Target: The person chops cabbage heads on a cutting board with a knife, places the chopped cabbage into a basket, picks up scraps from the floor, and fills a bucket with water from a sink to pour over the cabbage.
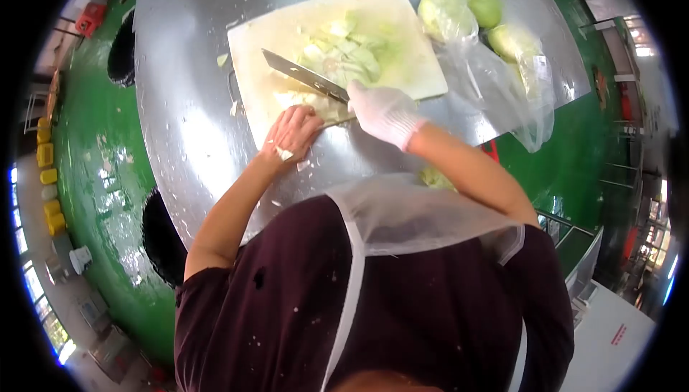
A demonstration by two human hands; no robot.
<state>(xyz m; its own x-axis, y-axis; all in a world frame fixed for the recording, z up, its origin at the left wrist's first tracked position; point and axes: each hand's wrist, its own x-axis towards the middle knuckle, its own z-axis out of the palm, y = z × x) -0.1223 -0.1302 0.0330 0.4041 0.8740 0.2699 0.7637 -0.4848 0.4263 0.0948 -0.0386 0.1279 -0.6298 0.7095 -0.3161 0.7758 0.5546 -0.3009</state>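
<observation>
Clearly, the gloved right hand [384, 111] grips a knife [301, 75], blade toward the far left corner of a cutting board [260, 39]. The bare left hand [294, 134] bunches its fingers against pale vegetable pieces [327, 108] at the near edge; whether they pinch, I cannot tell.

Both arms [237, 209] reach in over the counter's [190, 112] near edge, forearms converging. The bare left hand [293, 134] is back-up with fingers bent; the gloved right hand [382, 112] is closed in a firm grip.
</observation>
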